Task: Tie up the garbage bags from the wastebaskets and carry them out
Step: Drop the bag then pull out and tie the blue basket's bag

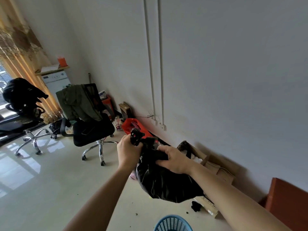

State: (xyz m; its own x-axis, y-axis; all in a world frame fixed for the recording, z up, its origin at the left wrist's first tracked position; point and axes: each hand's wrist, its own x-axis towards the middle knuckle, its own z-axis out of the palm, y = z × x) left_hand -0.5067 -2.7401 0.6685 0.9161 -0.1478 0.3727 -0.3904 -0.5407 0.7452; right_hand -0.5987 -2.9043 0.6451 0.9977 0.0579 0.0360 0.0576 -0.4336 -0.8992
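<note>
Two bare hands grip one black garbage bag (165,182), held in the air over the blue wastebasket (173,224). Left hand (129,151): fingers clenched round the twisted bag neck, whose ragged end sticks up above the knuckles. Right hand (175,160): fingers curled into the plastic just below the neck, pinching a fold. Red bag (133,126) lies beyond the left fingers. Cardboard box (211,164) sits behind the right wrist.

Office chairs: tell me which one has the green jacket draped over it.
The nearer office chair, closest to the left hand, carries the green jacket on its backrest. The farther chair, by the curtain, holds a black garment instead.
</note>
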